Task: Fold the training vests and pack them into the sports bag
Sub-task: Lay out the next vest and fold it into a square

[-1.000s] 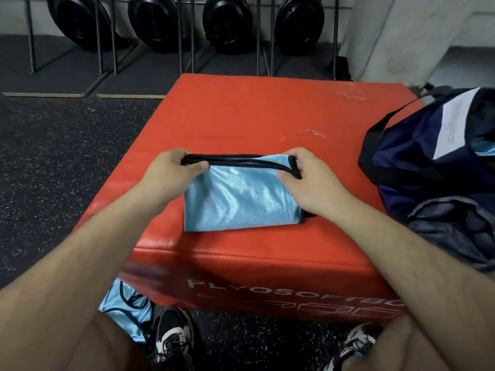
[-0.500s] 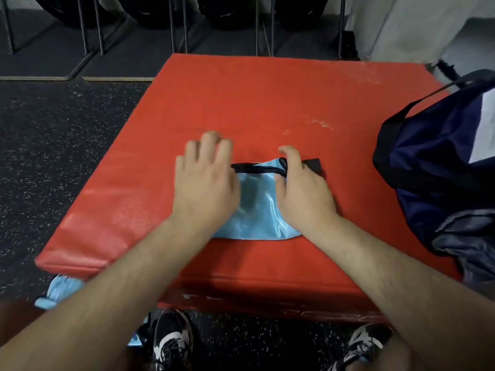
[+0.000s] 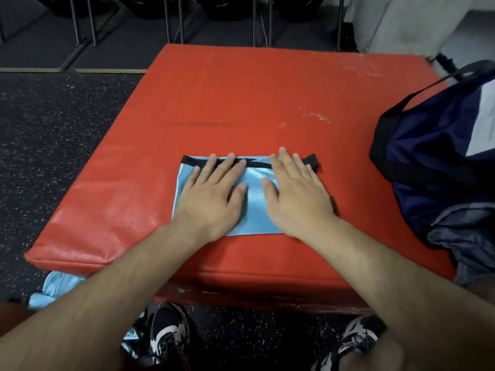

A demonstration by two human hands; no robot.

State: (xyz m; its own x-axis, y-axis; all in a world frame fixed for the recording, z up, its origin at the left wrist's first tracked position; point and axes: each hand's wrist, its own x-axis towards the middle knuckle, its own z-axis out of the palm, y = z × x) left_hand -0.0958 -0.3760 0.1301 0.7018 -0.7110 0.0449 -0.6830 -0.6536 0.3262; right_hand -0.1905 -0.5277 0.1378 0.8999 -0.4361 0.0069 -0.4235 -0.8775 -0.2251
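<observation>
A light-blue training vest with black trim lies folded into a small rectangle on the red plyo box, near its front edge. My left hand presses flat on the vest's left half, fingers spread. My right hand lies flat on its right half, fingers spread too. Neither hand grips the cloth. The navy sports bag with black straps sits open on the box's right side, apart from the vest. More light-blue vest fabric lies on the floor under the box's front left corner.
Grey cloth spills from the bag's near side. Dark speckled rubber floor lies to the left. A metal rack with black weight plates stands behind the box. My two shoes are on the floor below.
Both hands let go of the vest's top edge and now lie flat and spread on it. The left hand slid right, off the box, onto the cloth.
</observation>
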